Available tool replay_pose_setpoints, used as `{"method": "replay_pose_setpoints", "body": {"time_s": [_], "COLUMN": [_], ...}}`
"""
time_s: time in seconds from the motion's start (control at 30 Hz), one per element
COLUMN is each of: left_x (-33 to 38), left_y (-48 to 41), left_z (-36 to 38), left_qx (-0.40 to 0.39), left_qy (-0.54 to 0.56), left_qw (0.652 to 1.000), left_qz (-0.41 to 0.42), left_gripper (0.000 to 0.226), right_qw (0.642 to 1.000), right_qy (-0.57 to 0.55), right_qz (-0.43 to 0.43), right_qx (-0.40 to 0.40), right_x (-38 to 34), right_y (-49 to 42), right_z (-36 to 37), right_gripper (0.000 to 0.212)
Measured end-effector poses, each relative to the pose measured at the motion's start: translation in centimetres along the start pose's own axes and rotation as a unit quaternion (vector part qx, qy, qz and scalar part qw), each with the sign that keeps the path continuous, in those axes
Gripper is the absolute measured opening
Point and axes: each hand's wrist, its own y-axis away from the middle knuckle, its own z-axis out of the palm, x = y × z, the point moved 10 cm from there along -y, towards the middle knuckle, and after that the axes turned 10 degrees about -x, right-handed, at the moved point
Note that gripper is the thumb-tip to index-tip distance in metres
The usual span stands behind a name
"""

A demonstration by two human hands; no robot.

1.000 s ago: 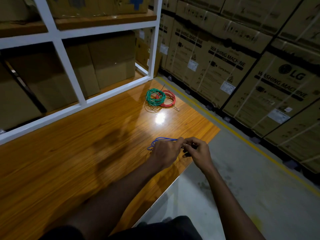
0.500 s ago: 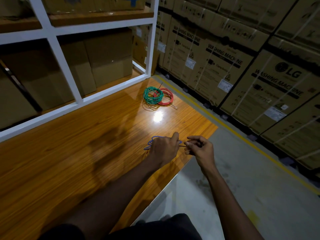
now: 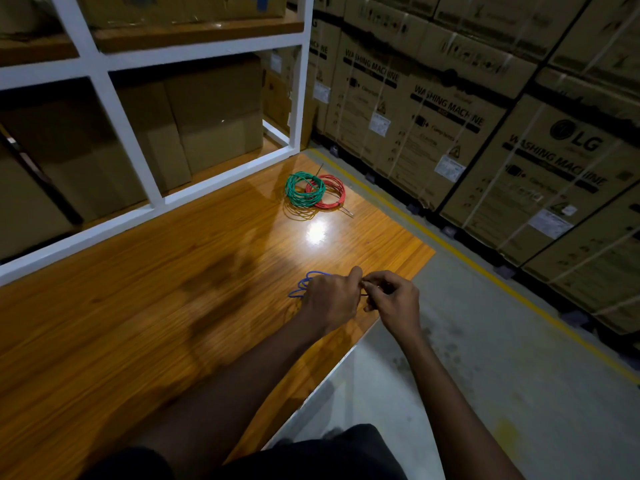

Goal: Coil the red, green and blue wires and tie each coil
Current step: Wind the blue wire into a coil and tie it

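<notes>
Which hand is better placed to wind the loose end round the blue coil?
Probably right. The right hand already pinches a thin strand just off the left hand's fingertips, while the left hand grips the blue wire loops and is better used to steady them.

The right hand [image 3: 394, 301] is drawing back in toward the left hand [image 3: 329, 299]. Their fingertips are meeting again over the blue wire [image 3: 304, 284], closing the gap.
</notes>
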Motion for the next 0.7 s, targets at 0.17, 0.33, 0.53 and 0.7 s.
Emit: {"method": "replay_pose_setpoints", "body": {"time_s": [0.17,0.33,0.53,0.7], "left_x": [-0.5,-1.2,-1.3,-1.2], "left_y": [0.0,-0.2,-0.4,-0.3], "left_z": [0.2,-0.2,0.5,0.4], "left_qx": [0.006,0.013,0.007,0.013], "left_qy": [0.035,0.031,0.031,0.017], "left_qw": [0.999,0.999,0.999,0.999], "left_qz": [-0.012,-0.034,-0.03,-0.033], "left_gripper": [0.013,0.015,0.016,0.016], "right_qw": [1.0,0.994,0.987,0.984], "right_qy": [-0.006,-0.098,-0.139,-0.149], "right_qz": [0.012,0.052,0.071,0.083], "right_qx": [0.009,0.019,0.026,0.055], "right_x": [1.0,2.0,2.6,3.2], "right_y": [-0.3,0.1,0.4,0.6], "right_z": [-0.3,0.1,-0.1,-0.5], "right_gripper": [0.01,0.009,0.0,0.009]}}
